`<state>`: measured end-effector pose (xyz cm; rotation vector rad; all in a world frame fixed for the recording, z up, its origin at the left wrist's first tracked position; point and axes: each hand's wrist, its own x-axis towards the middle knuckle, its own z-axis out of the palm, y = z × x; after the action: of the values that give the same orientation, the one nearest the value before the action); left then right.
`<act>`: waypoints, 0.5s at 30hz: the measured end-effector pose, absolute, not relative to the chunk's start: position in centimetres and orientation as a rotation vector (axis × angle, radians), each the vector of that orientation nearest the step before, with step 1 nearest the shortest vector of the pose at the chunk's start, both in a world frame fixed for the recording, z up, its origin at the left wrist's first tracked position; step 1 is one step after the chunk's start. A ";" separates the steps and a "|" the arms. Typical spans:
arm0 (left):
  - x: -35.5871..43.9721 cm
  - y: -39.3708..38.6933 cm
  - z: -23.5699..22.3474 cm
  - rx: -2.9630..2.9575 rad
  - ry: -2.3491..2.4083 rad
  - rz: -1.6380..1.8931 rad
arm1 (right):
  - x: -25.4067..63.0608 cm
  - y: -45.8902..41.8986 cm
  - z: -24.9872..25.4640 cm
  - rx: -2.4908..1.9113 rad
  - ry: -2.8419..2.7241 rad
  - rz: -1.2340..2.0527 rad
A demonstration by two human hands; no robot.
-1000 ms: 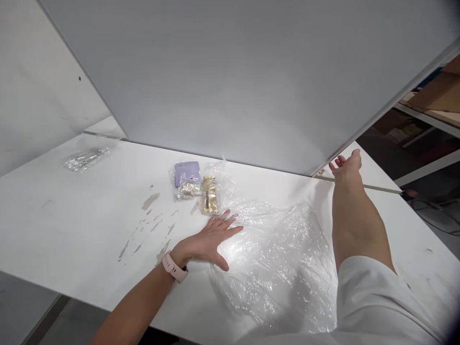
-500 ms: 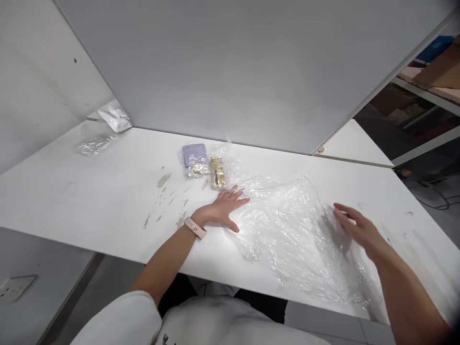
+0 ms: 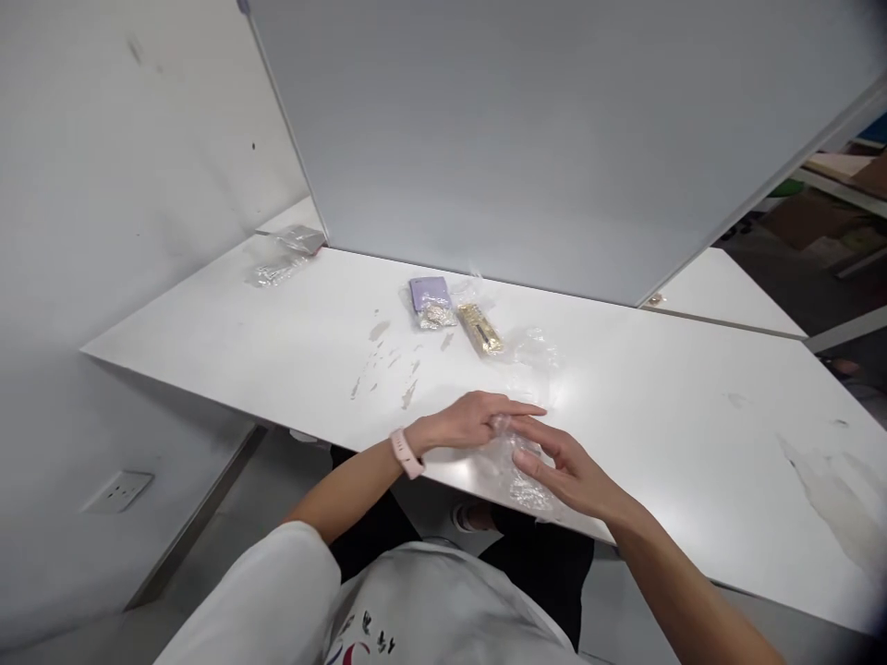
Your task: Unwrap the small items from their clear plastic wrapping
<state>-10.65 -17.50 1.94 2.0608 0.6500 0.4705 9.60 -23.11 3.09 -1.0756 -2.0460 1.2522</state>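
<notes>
Crumpled clear plastic film [image 3: 532, 491] is bunched between my two hands at the table's front edge. My left hand [image 3: 475, 418], a pink watch band on its wrist, has its index finger stretched out while the hand grips the film near the thumb. From the other side my right hand [image 3: 575, 473] bends its fingers and thumb around the same film. Beyond the hands lies a gold packet [image 3: 480, 331] in a clear bag. Thin clear plastic [image 3: 537, 349] trails beside it. To its left is a purple packet [image 3: 430, 294] in clear wrap.
Crumpled clear bags [image 3: 284, 259] lie in the back left corner of the white table [image 3: 297, 342]. A grey panel [image 3: 485, 139] stands along the back. Shelves with boxes [image 3: 818, 217] are at the far right. A wall socket [image 3: 117, 491] is low on the left.
The film that was spread wide over the table is now bunched up small. My right hand has moved left to meet my left hand near the edge. The gold packet has tilted.
</notes>
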 end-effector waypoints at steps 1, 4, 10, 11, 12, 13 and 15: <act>-12.8 -17.7 2.5 2.076 0.689 0.569 | 9.1 -22.9 3.6 -1.021 -2.047 1.194; -20.9 -16.6 4.5 2.121 1.159 1.070 | 7.8 -21.4 3.6 -1.009 -1.961 0.923; -33.8 -12.5 8.9 1.661 2.471 1.551 | 6.6 -14.2 -1.0 -1.372 -1.862 0.234; -34.2 -12.4 9.4 1.700 2.362 1.481 | 6.3 -12.9 -1.6 -1.415 -1.892 0.181; -34.1 -12.4 9.8 1.749 2.234 1.410 | 5.8 -11.7 -2.1 -1.447 -1.937 0.147; -33.6 -12.6 10.0 1.796 2.122 1.343 | 5.2 -10.6 -2.6 -1.476 -1.993 0.129; -31.9 -13.1 9.9 1.844 2.016 1.278 | 4.1 -8.9 -3.1 -1.545 -2.101 0.116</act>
<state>-31.91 -13.10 9.94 1.8442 2.0162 1.2779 4.09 -8.86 -3.15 -1.5453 -2.1008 0.1158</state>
